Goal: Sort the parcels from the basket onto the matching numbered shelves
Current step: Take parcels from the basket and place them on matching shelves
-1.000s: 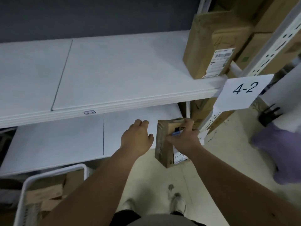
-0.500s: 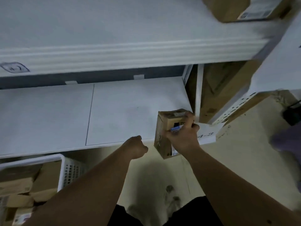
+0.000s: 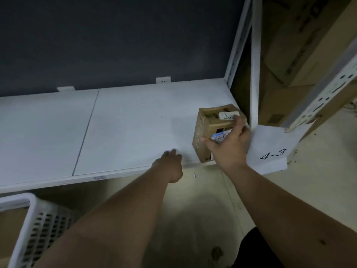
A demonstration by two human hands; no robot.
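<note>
White shelf [image 3: 125, 132] w/ 4-3 tag [image 3: 270, 151], dark wall [image 3: 116, 39] behind, beige floor [image 3: 318, 190].

You see a brown cardboard parcel [image 3: 207, 132] with white and blue labels on a white shelf board [image 3: 125, 128]; the perforated plastic basket [image 3: 29, 229] is white.
</note>
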